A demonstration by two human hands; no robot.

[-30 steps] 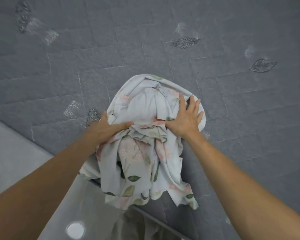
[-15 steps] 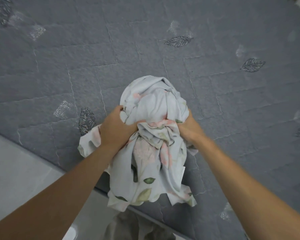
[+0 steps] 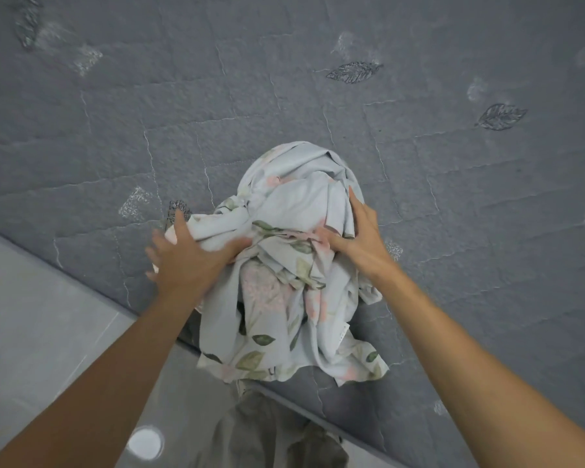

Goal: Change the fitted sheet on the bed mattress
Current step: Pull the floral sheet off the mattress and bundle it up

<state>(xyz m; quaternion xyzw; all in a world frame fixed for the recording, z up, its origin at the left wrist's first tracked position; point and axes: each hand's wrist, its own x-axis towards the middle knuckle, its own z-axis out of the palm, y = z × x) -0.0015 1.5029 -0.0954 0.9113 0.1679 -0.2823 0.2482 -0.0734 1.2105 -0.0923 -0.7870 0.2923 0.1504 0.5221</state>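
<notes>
Bundled floral fitted sheet [image 3: 294, 265] lies on the grey quilted mattress [image 3: 318, 96] at its near edge, lower folds hanging over the side. Left hand [image 3: 186, 261]: fingers [image 3: 179, 221] spread flat, pressing the bundle's left side; fingertips blurred. Right hand [image 3: 358, 234]: fingers straight, laid on the bundle's right side, thumb tucked into a fold. No containers; no legible writing. Forearms cut off at the frame. Grey floor [image 3: 31, 315] and olive trousers [image 3: 267, 434] below.
</notes>
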